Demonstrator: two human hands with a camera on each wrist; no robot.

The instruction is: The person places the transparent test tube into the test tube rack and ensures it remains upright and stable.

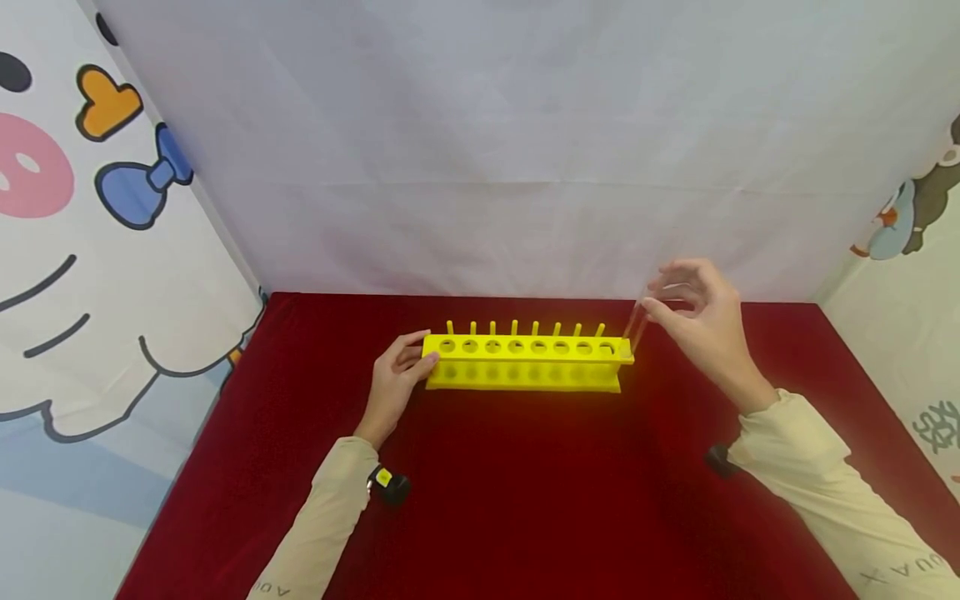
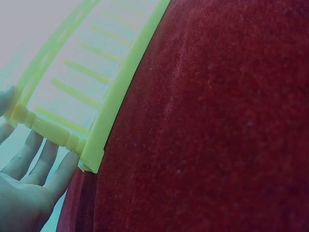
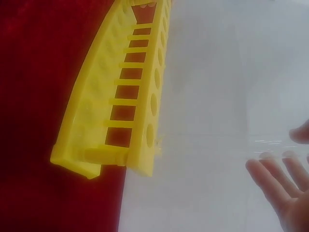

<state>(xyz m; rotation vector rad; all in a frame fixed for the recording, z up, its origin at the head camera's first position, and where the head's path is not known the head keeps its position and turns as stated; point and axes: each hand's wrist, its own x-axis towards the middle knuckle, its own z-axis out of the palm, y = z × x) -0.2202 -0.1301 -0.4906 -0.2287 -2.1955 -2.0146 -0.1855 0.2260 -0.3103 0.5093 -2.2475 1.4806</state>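
two sleeves face one eight-pegged rack, left hand curled round its end, right hand half-open, pinching one tube.

Red cloth, pale backdrop, cartoon-printed panel

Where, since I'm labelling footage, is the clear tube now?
In the head view, the clear tube is right of centre, tilted in the right hand by the right end of the yellow rack.

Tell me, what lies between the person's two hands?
The yellow rack, as the head view shows. The left hand holds one end; a clear tube slants from the right hand down toward the other end.
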